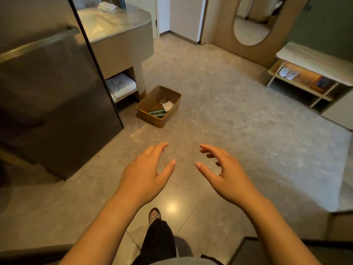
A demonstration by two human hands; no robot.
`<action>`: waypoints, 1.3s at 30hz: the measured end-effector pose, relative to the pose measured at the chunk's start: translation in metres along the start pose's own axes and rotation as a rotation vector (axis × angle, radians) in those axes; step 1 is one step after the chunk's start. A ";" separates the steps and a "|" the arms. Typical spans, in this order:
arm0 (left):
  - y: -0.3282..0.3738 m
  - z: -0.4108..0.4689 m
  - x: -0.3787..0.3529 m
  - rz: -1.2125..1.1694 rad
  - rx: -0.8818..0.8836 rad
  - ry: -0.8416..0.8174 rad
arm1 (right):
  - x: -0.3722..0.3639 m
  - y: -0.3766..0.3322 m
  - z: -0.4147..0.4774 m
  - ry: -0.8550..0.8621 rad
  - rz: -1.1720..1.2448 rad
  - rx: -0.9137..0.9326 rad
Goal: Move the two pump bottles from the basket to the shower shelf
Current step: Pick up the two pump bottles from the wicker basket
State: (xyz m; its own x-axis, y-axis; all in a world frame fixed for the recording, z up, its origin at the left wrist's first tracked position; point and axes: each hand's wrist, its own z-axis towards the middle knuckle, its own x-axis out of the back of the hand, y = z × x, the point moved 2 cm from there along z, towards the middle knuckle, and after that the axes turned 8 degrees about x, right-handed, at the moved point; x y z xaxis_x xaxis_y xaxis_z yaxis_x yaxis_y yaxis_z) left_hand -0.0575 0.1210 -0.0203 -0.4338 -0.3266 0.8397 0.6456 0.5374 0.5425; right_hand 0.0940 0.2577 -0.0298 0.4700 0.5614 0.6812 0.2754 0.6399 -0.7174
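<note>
Both hands filled the near view, the left hand and the right hand held out side by side over the floor, fingers spread wide and loosely curled, holding nothing. I read that as a reach being readied, since nothing was within grasp. Beyond them, at the left, stood the dark glass shower screen, with the vanity worktop behind it and folded towels in its lower niche. I could not see the shower shelf itself. On the floor just beside the vanity's foot sat the brown basket, well apart from my hands. In it the two pump bottles lay on their sides, dark green, close together against the near wall, with a white packet beside them. Lying flat like that, I judged each would need lifting by its body.
</note>
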 end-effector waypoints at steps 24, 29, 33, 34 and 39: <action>0.057 0.307 -0.083 0.031 -0.140 -0.231 | 0.087 0.168 0.201 -0.021 -0.064 -0.208; 0.091 0.353 -0.112 0.062 -0.076 -0.227 | 0.119 0.224 0.236 -0.063 -0.053 -0.184; 0.114 0.386 -0.132 0.096 -0.019 -0.214 | 0.130 0.257 0.270 -0.148 -0.019 -0.172; 0.116 0.392 -0.133 0.095 0.017 -0.212 | 0.132 0.261 0.279 -0.173 -0.014 -0.161; 0.102 0.428 -0.125 0.054 0.164 -0.209 | 0.133 0.279 0.342 -0.258 -0.091 -0.013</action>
State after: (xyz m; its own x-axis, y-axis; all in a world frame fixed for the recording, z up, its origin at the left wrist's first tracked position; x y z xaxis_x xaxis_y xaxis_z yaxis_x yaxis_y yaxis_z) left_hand -0.2068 0.5497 -0.0801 -0.5326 -0.1361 0.8354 0.5683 0.6739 0.4721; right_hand -0.0532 0.6903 -0.0891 0.2141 0.6181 0.7564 0.3182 0.6880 -0.6523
